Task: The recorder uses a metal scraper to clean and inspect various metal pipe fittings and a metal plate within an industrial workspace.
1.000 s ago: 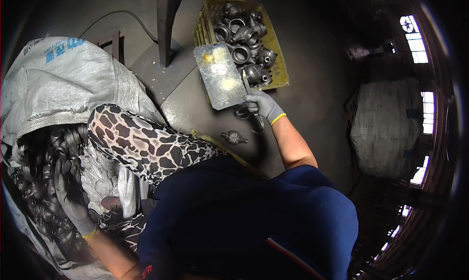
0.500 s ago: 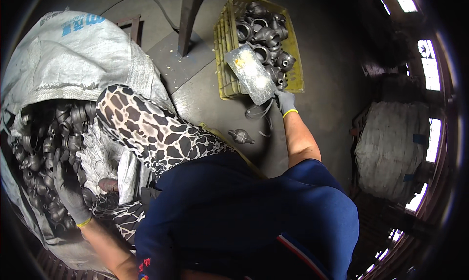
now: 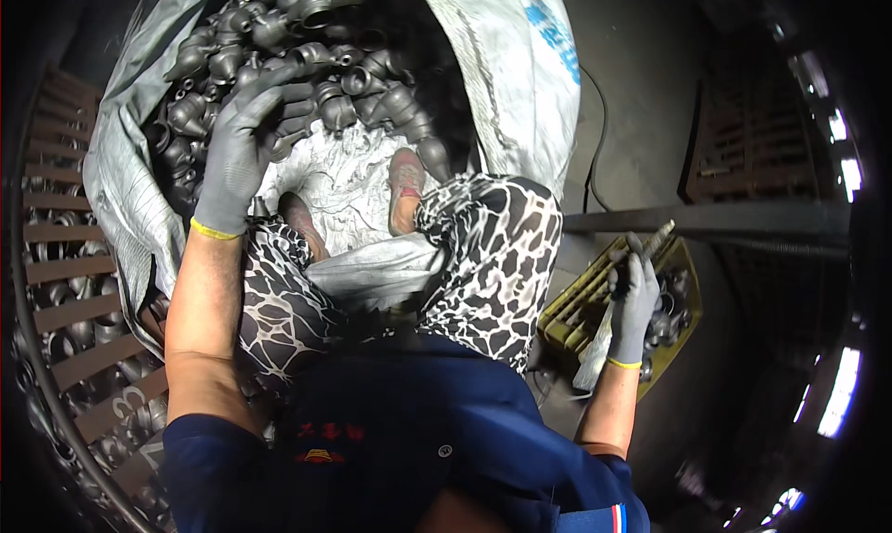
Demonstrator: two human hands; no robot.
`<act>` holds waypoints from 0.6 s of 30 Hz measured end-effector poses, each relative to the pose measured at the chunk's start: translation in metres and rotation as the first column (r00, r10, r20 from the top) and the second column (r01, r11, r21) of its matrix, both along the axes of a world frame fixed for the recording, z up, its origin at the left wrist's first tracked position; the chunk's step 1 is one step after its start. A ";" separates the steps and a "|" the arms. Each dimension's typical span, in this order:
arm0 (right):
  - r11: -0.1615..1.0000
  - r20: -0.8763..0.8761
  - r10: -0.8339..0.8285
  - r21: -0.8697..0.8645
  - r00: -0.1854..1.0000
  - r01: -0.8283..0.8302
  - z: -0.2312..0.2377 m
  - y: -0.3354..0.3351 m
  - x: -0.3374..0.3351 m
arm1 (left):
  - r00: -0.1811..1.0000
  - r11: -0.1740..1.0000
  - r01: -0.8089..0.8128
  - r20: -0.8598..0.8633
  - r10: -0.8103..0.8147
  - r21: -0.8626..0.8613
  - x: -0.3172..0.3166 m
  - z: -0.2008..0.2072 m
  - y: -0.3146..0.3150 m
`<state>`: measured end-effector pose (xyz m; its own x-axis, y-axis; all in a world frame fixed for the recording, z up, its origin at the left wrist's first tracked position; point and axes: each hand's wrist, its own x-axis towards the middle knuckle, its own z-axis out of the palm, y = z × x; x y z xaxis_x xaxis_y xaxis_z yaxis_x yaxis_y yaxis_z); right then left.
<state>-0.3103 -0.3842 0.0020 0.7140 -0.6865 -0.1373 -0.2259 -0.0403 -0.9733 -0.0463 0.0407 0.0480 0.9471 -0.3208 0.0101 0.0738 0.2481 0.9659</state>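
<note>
My left hand point(image 3: 243, 143), in a grey glove with a yellow cuff, reaches over a heap of dark metal pipe fittings point(image 3: 269, 29) inside a large white woven sack point(image 3: 130, 171). Its fingers are curved and apart, with no fitting visibly gripped. On the right, my right hand point(image 3: 635, 310), gloved alike, is raised beside the yellow plastic crate point(image 3: 571, 296). Its fingers point up and stand apart, and nothing shows clearly in them. More fittings point(image 3: 664, 324) lie in that crate. A flat metal plate point(image 3: 593, 361) slopes at the crate's near side, partly behind the right wrist.
Left of the sack, a brown slatted metal bin point(image 3: 70, 270) holds many more fittings. A dark metal beam point(image 3: 715, 221) runs past the crate's far side, and a black cable point(image 3: 602, 138) lies on the floor. My feet are inside the sack's mouth.
My view has swung left to face the sack. My right hand has come off the plate's corner and is raised; my left hand has lifted over the fittings.
</note>
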 end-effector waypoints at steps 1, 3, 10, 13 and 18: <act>0.993 0.017 0.114 0.042 0.993 -0.114 0.008 0.022 0.037 | 0.999 1.000 0.024 -0.038 -0.025 -0.005 0.006 -0.007 0.010; 0.943 0.084 0.312 0.093 0.946 -0.319 0.023 0.065 0.103 | 0.995 1.000 -0.004 -0.095 0.007 0.030 0.018 -0.016 0.021; 0.748 0.242 0.601 0.165 0.761 -0.643 0.025 0.172 0.244 | 0.996 0.927 0.050 -0.091 -0.018 0.372 0.107 -0.048 0.023; 0.768 0.149 0.585 0.215 0.797 -0.603 0.015 0.174 0.251 | 0.996 0.822 -0.018 0.080 -0.034 0.570 0.141 -0.103 0.002; 0.854 0.076 0.487 0.169 0.870 -0.492 0.012 0.152 0.257 | 0.971 0.739 0.185 -0.003 -0.240 0.648 0.144 -0.221 -0.072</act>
